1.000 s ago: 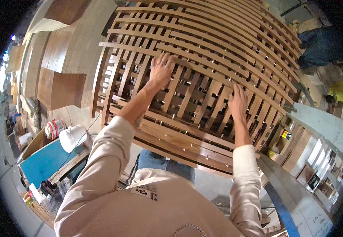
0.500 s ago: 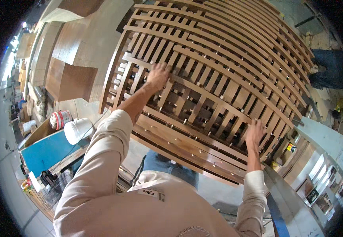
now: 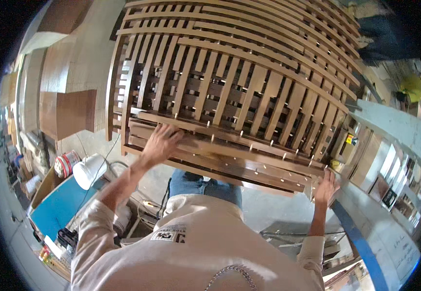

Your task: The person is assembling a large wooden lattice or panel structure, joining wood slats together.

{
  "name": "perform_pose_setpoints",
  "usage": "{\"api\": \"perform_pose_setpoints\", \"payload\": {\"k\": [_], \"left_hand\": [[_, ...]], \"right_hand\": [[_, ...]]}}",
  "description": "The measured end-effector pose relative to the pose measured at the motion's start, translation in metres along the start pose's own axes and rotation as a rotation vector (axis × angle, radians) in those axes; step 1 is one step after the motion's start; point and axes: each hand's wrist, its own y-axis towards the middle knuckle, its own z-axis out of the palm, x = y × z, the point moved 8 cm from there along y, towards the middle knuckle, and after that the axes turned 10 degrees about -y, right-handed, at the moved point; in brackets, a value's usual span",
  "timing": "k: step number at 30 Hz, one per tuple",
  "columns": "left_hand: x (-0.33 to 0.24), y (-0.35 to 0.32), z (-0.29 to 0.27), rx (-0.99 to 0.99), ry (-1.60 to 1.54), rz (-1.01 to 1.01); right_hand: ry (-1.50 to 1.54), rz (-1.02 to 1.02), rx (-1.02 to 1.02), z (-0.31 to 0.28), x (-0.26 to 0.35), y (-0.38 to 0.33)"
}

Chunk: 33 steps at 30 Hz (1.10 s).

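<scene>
A cluttered workshop floor lies below. Both hands are spread open: left hand flat on the slatted wooden frame, right hand pressing its lower right corner.

Both arms reached away from the body. The left hand lay flat, fingers spread, farther out; the right hand stood open, nearer, fingers up.

Big brown wooden slatted frame in front of me: long curved battens crossed by short upright slats, open gaps between. Near edge is stacked flat rails studded with pale pegs. My left hand flat on rails; my right hand at frame's near right corner.
</scene>
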Motion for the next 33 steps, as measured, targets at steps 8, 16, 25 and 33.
{"api": "perform_pose_setpoints", "payload": {"k": [8, 16, 25, 33], "left_hand": [[0.001, -0.04, 0.05, 0.038, -0.03, -0.119], [-0.059, 0.004, 0.034, 0.065, 0.011, 0.111], [-0.08, 0.151, 0.141, 0.888, -0.676, -0.155], [-0.073, 0.164, 0.162, 1.01, -0.428, -0.264]], "right_hand": [[0.076, 0.399, -0.186, 0.063, 0.018, -0.104], [2.447, 0.972, 0.338, 0.129, 0.277, -0.244], [2.653, 0.988, 0.074, 0.088, 0.377, -0.206], [2.686, 1.19, -0.13, 0.093, 0.393, -0.205]]}}
